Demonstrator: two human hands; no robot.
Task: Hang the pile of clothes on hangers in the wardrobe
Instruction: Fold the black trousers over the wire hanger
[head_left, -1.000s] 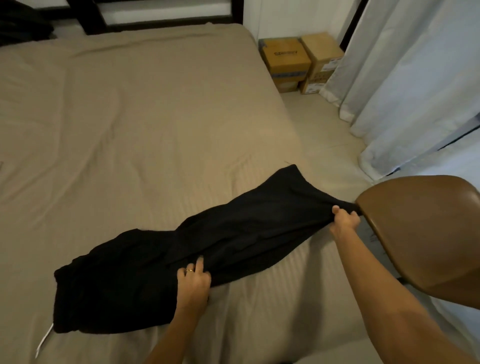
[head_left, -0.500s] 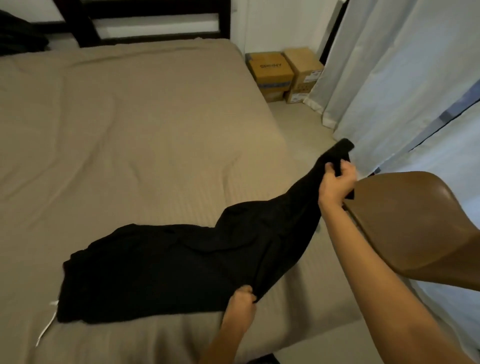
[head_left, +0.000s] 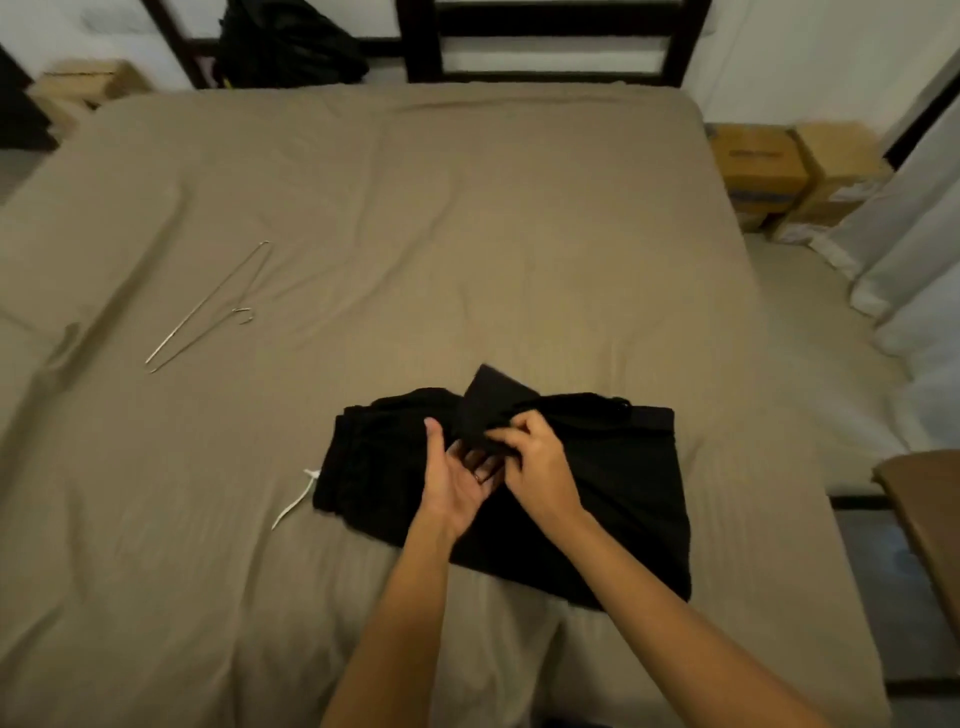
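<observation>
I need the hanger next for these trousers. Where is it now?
In the head view, the wire hanger lies flat on the left half of the bed, beyond and to the left of the folded black trousers, not touching them.

Tan-sheeted bed (head_left: 467, 234) fills the frame; dark headboard (head_left: 423, 41) at top, cardboard boxes (head_left: 758, 161) upper right, pale curtains (head_left: 914, 234) at right edge.
</observation>
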